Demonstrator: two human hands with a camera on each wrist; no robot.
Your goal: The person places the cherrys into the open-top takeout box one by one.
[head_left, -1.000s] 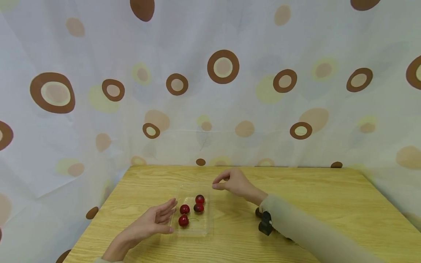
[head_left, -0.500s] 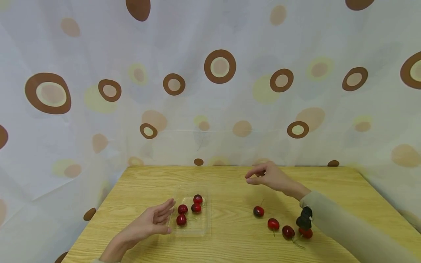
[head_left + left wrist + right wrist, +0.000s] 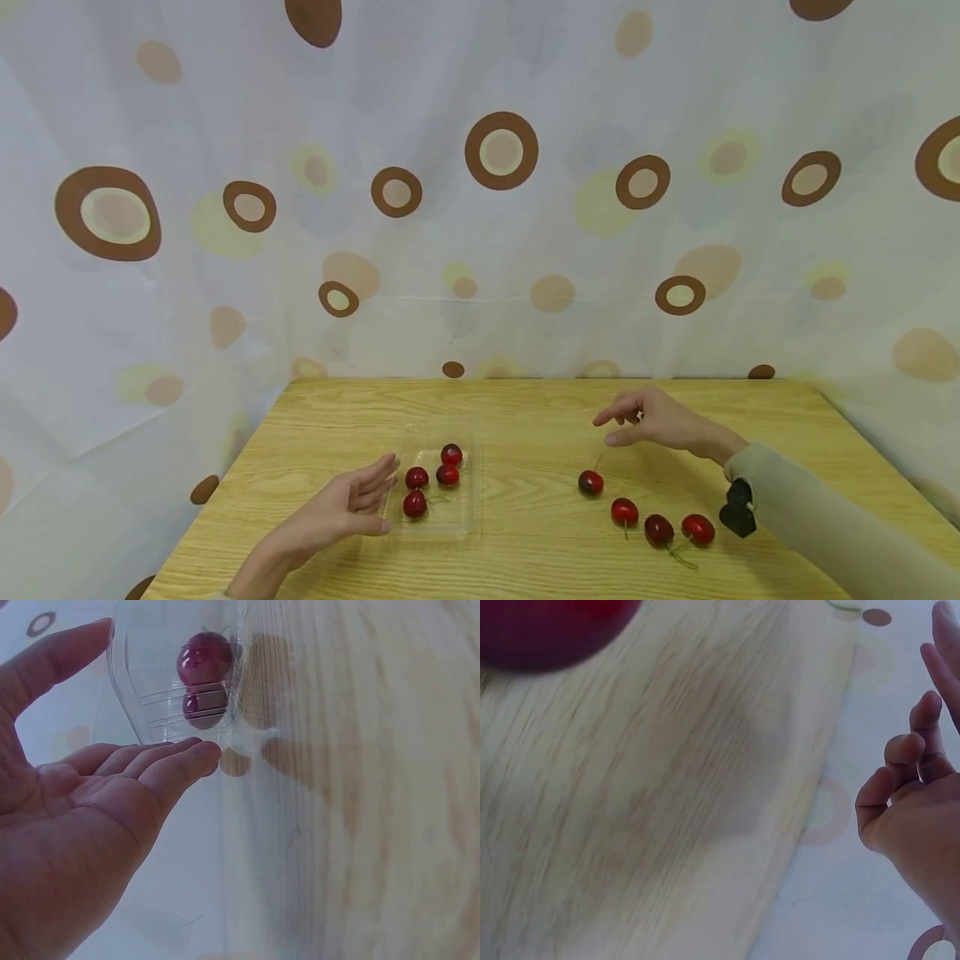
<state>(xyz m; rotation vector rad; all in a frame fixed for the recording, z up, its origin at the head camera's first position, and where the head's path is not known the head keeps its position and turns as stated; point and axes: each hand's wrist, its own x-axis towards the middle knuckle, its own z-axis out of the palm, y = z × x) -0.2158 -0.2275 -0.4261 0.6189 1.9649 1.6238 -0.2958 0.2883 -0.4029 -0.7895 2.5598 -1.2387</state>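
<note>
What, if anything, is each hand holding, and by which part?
Nothing is held: the right hand is empty, and the left hand is open beside the clear box without gripping it.

A round dark-red cherry (image 3: 551, 630) is blurred and cut off at the right-wrist view's top left; the bare right grip (image 3: 915, 814) runs past that view's right edge; the head view crops the pale-wood worktop (image 3: 517, 571) at the near side and the beige cloth sleeve (image 3: 840, 512) at right; the left-wrist view's top edge cuts the clear plastic tray (image 3: 161, 710).
</note>
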